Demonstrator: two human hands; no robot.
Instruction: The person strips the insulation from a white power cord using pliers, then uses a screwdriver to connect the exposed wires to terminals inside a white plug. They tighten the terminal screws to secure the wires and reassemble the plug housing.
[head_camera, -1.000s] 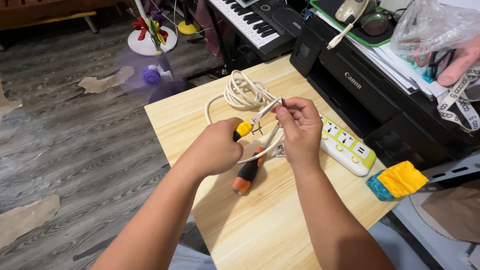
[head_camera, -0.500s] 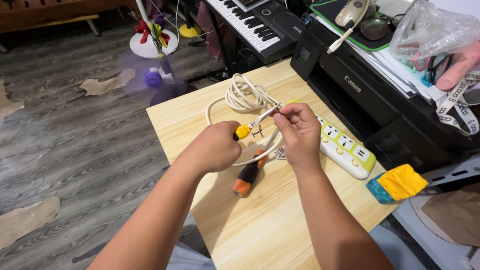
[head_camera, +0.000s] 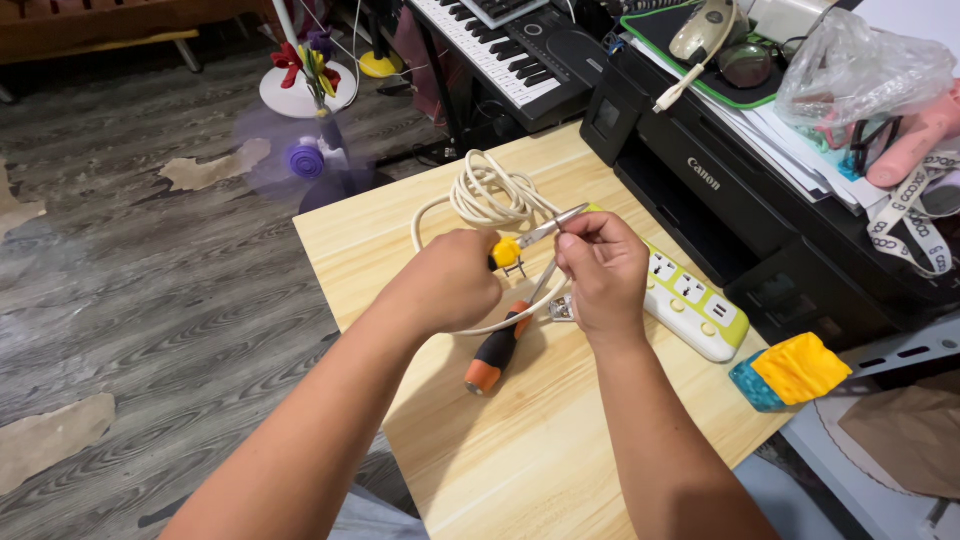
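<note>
Gripping the yellow-handled tool (head_camera: 510, 250) in a closed left hand (head_camera: 445, 282), the person has kept both hands raised above the table (head_camera: 520, 450). The right hand (head_camera: 600, 272) stays pinched on the tool's metal tip (head_camera: 550, 228), near the white cable (head_camera: 490, 195); little has changed, so the work goes on.

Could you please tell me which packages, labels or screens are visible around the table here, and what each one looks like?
Printer: black box right of the table, white maker's label on its front, small dark screen at its left corner.
Plastic bag: clear, crumpled, on top of the printer at far right.
Lanyard: pale printed strap hanging over the printer's right end.
Power strip: white and lime, small markings too small to tell.
</note>
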